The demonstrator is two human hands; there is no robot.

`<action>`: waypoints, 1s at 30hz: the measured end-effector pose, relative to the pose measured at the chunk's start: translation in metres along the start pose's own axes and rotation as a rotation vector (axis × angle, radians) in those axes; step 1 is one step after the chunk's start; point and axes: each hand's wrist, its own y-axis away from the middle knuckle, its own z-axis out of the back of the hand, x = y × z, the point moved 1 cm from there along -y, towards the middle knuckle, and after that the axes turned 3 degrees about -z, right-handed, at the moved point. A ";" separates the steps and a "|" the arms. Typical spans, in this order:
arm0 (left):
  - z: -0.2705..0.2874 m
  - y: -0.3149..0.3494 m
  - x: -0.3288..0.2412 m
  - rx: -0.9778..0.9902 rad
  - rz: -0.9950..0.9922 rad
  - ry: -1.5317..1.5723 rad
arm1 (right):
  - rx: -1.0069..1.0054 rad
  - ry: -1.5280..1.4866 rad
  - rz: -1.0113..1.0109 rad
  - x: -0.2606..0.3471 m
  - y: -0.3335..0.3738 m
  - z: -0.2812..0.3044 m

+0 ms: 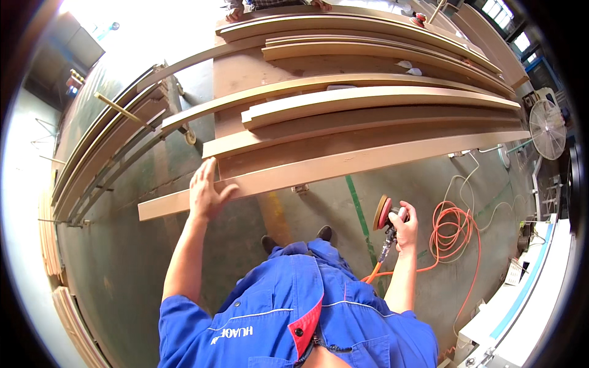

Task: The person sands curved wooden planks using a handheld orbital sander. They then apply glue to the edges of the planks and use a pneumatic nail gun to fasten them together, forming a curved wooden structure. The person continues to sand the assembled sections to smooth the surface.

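At the bench edge:
Left hand (207, 193): fingers spread flat on nearest board (343, 161), long, stiff, probably heavy.
Right hand (405, 226): clenched around disc sander (385, 216), best held by its body.

We laid our left hand (207, 191) flat on the nearest long board (343, 162). Our right hand (405, 224) gripped a disc sander (384, 214), its orange hose (451, 236) coiled on the floor (319, 208).
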 end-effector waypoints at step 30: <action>0.075 0.012 0.023 -0.375 0.039 1.279 | -0.036 0.084 -0.044 -0.022 0.020 0.025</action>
